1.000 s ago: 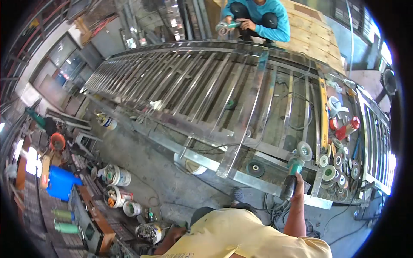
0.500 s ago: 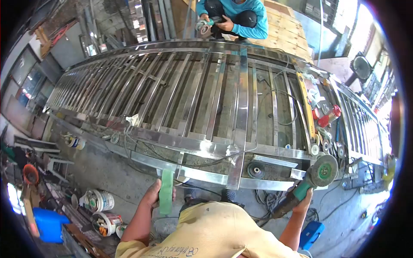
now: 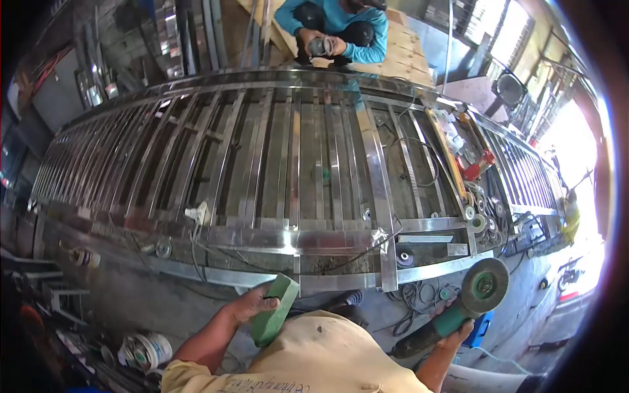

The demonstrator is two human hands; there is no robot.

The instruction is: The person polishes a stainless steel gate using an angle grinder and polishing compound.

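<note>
My left hand (image 3: 252, 305) is closed around a green bar of polishing compound (image 3: 275, 309), which tilts in front of my shirt. In my right hand (image 3: 457, 333) I grip the body of a green and dark angle grinder (image 3: 450, 322). Its round grey disc (image 3: 485, 273) faces up, right of the near edge of a long, shiny metal frame (image 3: 259, 239). Many parallel bars run across this frame. A small disc (image 3: 405, 259) lies by its near side, left of the grinder.
Across the frame, a person in a blue sleeve (image 3: 363, 54) squats holding a power tool (image 3: 321, 46). Discs (image 3: 480, 224), a red tool (image 3: 480, 165) and a yellow level (image 3: 445, 150) lie at right. Cables (image 3: 419, 301) coil on the floor; a bucket (image 3: 145, 350) stands at lower left.
The green bar has tilted and moved right, closer to my chest. The grinder sits slightly lower and its disc shows more face-on. Across the frame, the person has brought their tool closer in.
</note>
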